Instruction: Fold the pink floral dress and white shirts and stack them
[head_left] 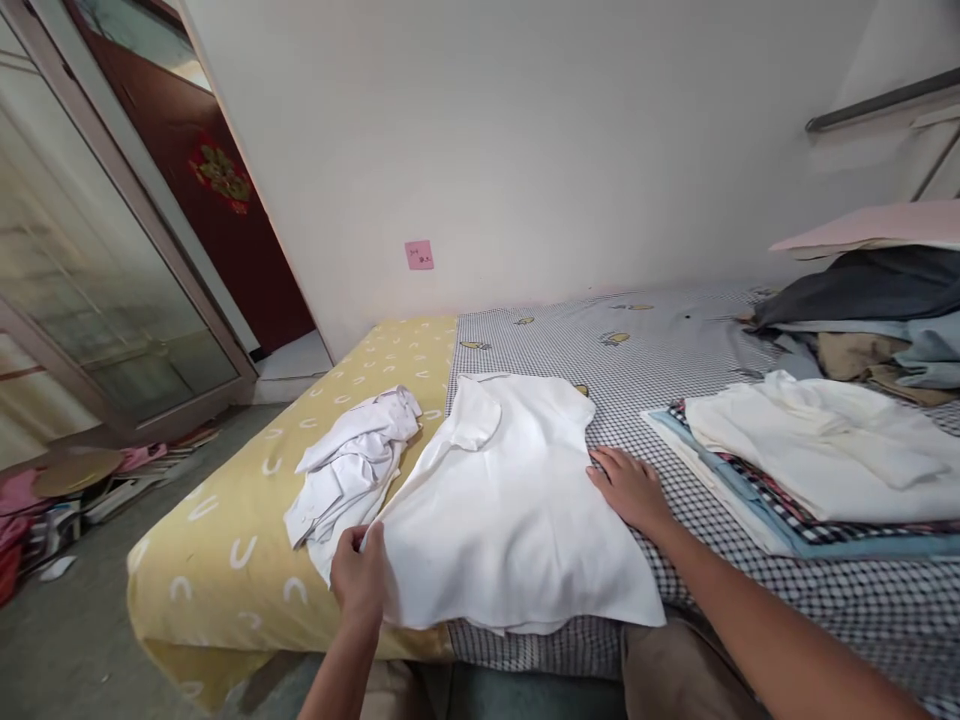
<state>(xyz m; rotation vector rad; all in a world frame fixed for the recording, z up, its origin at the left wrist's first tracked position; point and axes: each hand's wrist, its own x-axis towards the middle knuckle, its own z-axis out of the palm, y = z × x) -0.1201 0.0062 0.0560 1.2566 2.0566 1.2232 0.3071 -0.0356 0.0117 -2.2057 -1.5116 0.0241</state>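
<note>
A white shirt [517,500] lies spread on the bed in front of me, its upper left part folded over. My left hand [358,575] pinches the shirt's left edge near the bottom. On the other side, my right hand [628,485] rests with its fingers stretched out against the shirt's right edge, partly on the checked cover. Just left of the shirt sits a crumpled white garment [356,455].
A stack of folded clothes [814,470] lies at the right, with a pile of darker clothes [870,290] behind it. The bed has a yellow cover [240,500] on the left and a checked cover [555,340]. A wall [525,150] stands behind.
</note>
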